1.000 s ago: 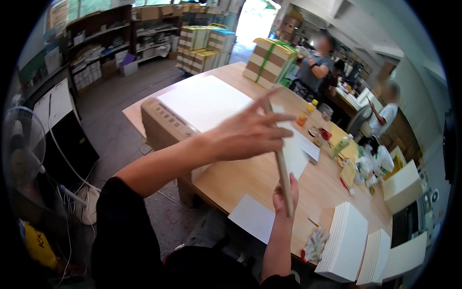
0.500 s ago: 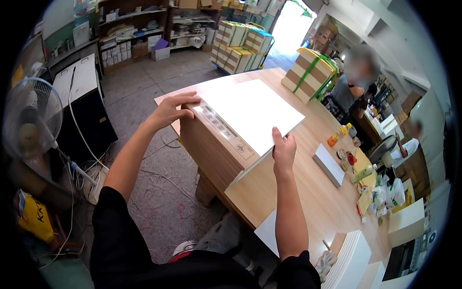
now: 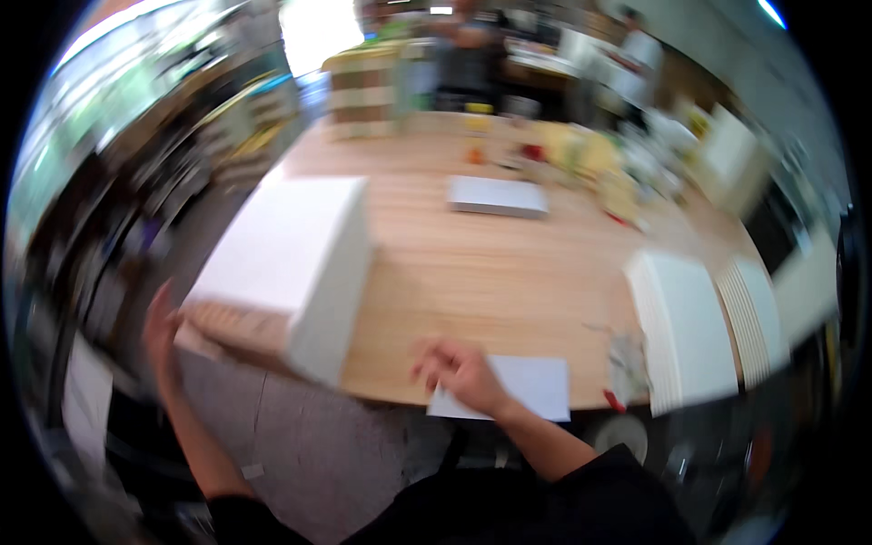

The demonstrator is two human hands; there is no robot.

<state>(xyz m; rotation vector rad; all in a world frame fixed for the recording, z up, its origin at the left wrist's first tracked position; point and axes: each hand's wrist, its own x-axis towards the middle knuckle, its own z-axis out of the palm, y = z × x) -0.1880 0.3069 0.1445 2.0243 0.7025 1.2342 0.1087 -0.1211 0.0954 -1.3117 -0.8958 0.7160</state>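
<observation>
A tall stack of white sheets point(image 3: 277, 241) stands on the left of the wooden table point(image 3: 436, 291), with a brown printed strip point(image 3: 238, 324) along its near edge. Beside that stack's near left corner is my left hand point(image 3: 162, 331), fingers stretched upward; blur hides whether it touches the stack. My right hand point(image 3: 459, 372) hovers by the table's near edge, fingers loosely bent and apart, nothing visible in it. Partly under it lies a flat white sheet or thin pile point(image 3: 531, 386).
A small white stack point(image 3: 498, 195) lies mid-table. White bundles point(image 3: 686, 331) and a grey-white crumpled item point(image 3: 627, 368) are at right. Bottles point(image 3: 476, 132), yellow paper and bags fill the far right. A strapped carton stack point(image 3: 365, 91) stands at the far left; people work beyond.
The view has swung right. Both hands have come off the top of the white stack: the left to its near left side, the right over the sheet at the near edge.
</observation>
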